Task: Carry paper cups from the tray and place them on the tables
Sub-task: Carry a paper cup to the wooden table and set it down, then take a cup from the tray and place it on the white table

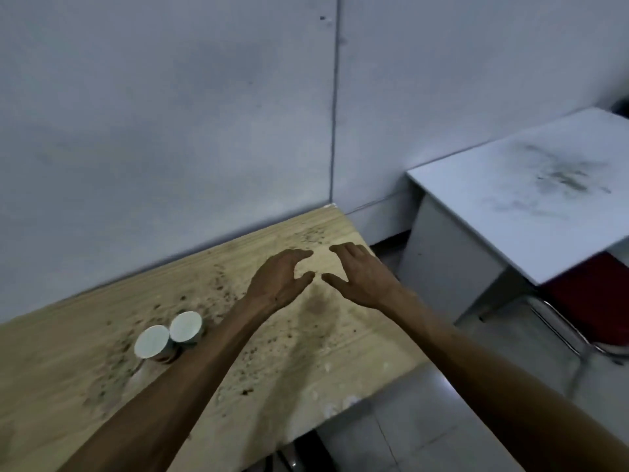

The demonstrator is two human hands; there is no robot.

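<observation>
Above the speckled wooden table (306,352), left hand (277,284) and right hand (360,277) hover spread, beside two round paper cups (168,338).

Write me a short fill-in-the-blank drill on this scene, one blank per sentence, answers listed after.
1. The number of paper cups standing on the wooden table is ____.
2. The two cups stand to the ____ of the left hand.
3. The right hand holds ____.
4. The top of the table on the right is coloured ____.

Answers: two; left; nothing; white
</observation>
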